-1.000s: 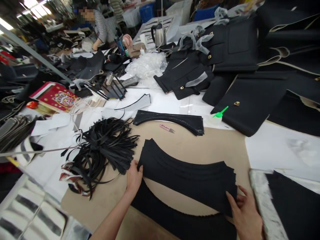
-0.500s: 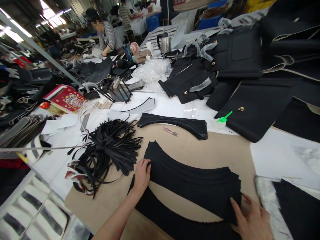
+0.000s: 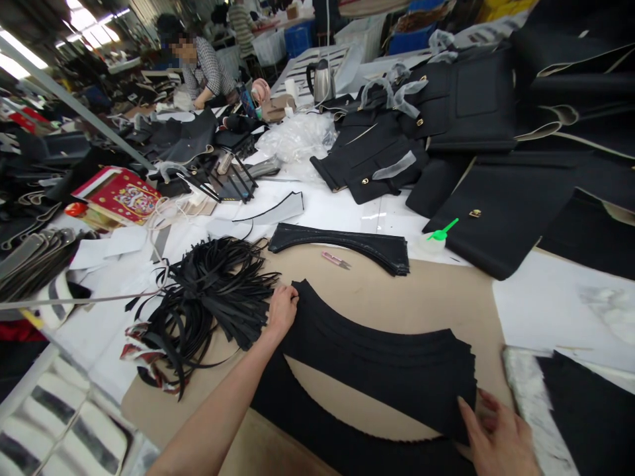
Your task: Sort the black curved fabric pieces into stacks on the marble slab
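Observation:
A fanned stack of curved black pieces lies on the brown paper sheet in front of me. My left hand rests on the stack's far left end, fingers curled onto the top corner, right beside a heap of black straps. My right hand lies at the stack's right end, fingers spread and pressing its edge. Another curved black piece lies partly under the stack, near my left forearm.
A second pile of curved black pieces lies further back, with pink snips and a green-capped bottle near it. Black bag panels crowd the right and back. A red box sits left. A person works far off.
My left hand slid up along the stack's left edge to its far corner. My right hand stayed at the right end, dropping slightly lower in view.

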A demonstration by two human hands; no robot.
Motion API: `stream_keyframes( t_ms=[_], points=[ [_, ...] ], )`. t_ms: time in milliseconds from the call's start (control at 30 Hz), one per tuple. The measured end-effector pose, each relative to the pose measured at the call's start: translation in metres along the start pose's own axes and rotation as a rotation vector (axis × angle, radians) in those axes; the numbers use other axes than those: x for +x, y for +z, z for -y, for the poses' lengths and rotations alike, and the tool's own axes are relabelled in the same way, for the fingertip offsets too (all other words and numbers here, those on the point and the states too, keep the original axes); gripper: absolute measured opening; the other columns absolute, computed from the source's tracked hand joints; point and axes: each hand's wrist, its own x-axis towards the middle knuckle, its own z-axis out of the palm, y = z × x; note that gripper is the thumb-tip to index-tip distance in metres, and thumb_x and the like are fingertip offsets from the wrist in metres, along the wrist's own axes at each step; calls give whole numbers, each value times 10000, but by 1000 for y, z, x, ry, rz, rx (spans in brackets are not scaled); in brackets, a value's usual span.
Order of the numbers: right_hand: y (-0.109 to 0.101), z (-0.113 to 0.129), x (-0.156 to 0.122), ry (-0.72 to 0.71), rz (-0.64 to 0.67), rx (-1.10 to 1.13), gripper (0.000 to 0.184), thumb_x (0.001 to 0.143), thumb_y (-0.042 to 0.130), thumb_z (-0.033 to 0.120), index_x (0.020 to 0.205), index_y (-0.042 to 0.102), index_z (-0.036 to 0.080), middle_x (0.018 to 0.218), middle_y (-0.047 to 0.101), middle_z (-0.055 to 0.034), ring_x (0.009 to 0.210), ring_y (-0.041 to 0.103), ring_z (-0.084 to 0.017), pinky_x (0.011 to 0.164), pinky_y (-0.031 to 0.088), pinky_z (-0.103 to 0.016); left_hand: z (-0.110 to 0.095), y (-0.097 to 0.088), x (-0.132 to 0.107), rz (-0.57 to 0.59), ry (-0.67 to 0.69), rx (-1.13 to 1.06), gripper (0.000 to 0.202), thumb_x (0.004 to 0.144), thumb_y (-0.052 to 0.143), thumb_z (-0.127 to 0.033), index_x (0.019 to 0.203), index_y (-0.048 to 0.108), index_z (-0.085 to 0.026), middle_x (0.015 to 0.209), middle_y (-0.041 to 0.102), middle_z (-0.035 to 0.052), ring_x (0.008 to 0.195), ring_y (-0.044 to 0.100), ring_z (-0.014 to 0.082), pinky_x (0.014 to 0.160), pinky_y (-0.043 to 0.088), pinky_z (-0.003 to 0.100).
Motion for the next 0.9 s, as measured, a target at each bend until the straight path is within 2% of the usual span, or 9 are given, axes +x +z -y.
stream_keyframes(
  t_ms=[133, 600, 733, 900],
  points=[
    [4, -6, 0, -66, -35, 44, 662, 780, 408, 710, 1137, 557, 172, 989, 536, -127, 824, 568, -304, 751, 473, -466, 1, 4, 0, -6, 6, 26, 144, 807, 536, -76, 738, 591, -190, 815, 566, 52, 865, 518, 216, 788, 405, 324],
    [2, -2, 0, 25, -6, -8, 693, 777, 408, 712, 1190, 548, 173, 924, 522, -90, 817, 569, -290, 736, 460, -434, -1, 10, -4, -84, 12, 2, 110, 837, 511, -97, 816, 561, -193, 862, 555, 65, 908, 520, 241, 839, 436, 386],
    [3, -4, 1, 36, -14, 13, 689, 768, 426, 709, 1188, 554, 179, 951, 535, -95, 803, 573, -283, 737, 456, -437, 1, 6, -15, -123, -9, -57, 160, 861, 453, -81, 940, 537, -191, 966, 560, 75, 954, 534, 222, 862, 453, 371],
    [3, -10, 2, 17, -9, 19, 686, 771, 437, 699, 1186, 557, 166, 934, 558, -99, 845, 576, -299, 781, 449, -448, 11, 0, -39, -81, 6, -104, 133, 863, 510, -128, 945, 555, -222, 998, 573, 49, 980, 558, 204, 876, 468, 345]
  ],
)
